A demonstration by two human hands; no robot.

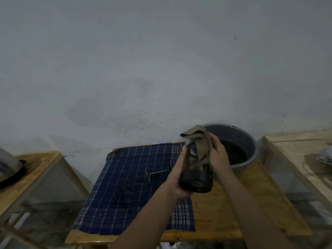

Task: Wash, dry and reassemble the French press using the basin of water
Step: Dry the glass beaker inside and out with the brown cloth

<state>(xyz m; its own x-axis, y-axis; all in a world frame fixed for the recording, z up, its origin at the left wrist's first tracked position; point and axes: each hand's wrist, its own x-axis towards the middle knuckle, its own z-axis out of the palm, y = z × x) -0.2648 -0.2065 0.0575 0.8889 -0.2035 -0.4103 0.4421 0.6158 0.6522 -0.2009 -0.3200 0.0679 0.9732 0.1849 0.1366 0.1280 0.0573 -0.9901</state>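
Observation:
My left hand grips the French press carafe, a glass body in a dark frame, held tilted above the table. My right hand holds an olive-brown cloth that is stuffed into the carafe's mouth and hangs over its side. The plunger, a thin metal rod with a round disc, lies on the blue checked towel to the left of my hands. Behind my hands, the grey basin holds dark water.
The wooden table carries the towel and the basin against a pale wall. A second wooden surface with a dark-rimmed object stands at the left. Another wooden surface with some items is at the right.

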